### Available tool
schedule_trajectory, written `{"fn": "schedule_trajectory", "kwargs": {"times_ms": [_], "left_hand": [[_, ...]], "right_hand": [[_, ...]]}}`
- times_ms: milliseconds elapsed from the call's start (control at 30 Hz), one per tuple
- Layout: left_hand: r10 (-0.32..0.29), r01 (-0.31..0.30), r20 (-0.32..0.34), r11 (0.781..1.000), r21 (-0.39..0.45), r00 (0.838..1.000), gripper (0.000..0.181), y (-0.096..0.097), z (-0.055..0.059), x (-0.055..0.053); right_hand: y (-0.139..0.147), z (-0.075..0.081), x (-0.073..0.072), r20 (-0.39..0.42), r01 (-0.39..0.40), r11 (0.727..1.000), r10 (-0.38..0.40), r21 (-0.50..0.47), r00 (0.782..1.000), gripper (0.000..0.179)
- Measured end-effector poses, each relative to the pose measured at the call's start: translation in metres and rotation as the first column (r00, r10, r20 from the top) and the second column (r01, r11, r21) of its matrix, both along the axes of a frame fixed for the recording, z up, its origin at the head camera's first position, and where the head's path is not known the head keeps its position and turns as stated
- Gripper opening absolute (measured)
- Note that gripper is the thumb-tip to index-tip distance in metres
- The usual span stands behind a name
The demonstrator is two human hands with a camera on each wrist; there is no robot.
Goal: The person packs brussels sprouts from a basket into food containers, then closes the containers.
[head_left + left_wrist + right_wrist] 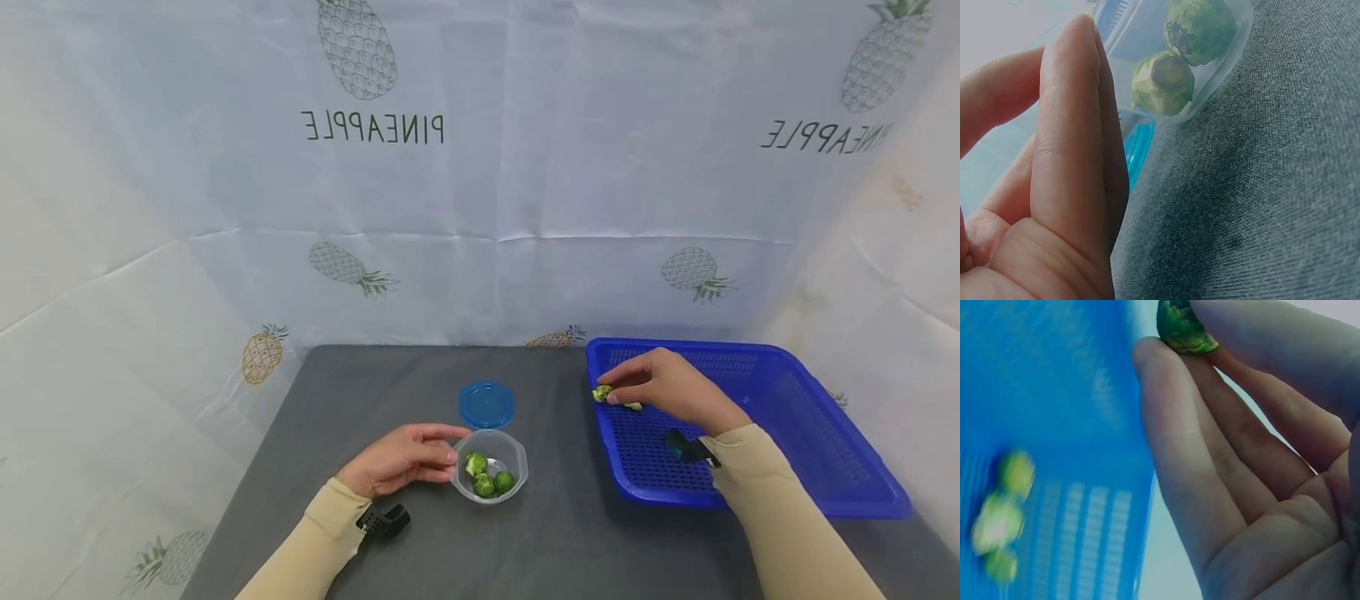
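Two beige sleeves [787,517] reach in from seven and five o'clock over a grey worktop [540,550]. The left hand [405,457] pinches the side of a clear tub [510,450] holding three Brussels sprouts [484,484]; a blue lid [487,404] lies at the tub's twelve o'clock. The right hand [671,387] pinches another sprout [602,393] at the blue basket's [810,425] nine-o'clock side; loose sprouts [999,524] lie inside.

"What's the basket [795,417] on the right made of?"
"Smooth blue plastic."
"And the near tub [513,454]?"
"Clear, glossy plastic; the lid [487,404] beyond, smooth blue plastic."
"The table covering [555,542]?"
"Matt grey woven cloth, slightly rough."
"The far curtain [487,192]?"
"Smooth, faintly shiny."
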State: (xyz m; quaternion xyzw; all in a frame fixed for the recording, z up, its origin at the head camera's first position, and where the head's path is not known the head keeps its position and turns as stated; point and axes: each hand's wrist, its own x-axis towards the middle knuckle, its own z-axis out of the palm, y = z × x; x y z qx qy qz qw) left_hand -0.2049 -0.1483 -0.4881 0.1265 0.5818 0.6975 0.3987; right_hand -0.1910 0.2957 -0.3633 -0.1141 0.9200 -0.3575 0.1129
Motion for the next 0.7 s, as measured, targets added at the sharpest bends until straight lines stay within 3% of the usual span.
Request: {"fn": "schedule_trajectory", "kwargs": {"times_ms": [367, 700], "left_hand": [[0.007, -0.007, -0.005, 1.0, -0.008, 1.0, 0.061, -0.001, 0.002, 0.0], [0.017, -0.017, -0.006, 1.0, -0.014, 1.0, 0.058, -0.004, 0.002, -0.001]], "right_hand": [[-0.093, -0.003, 0.007, -0.058, -0.083, 0.996, 0.081, -0.031, 0.995, 0.021], [-0.142, -0.032, 0.02, -0.07, -0.139, 0.989, 0.134, -0.059, 0.988, 0.021]]}}
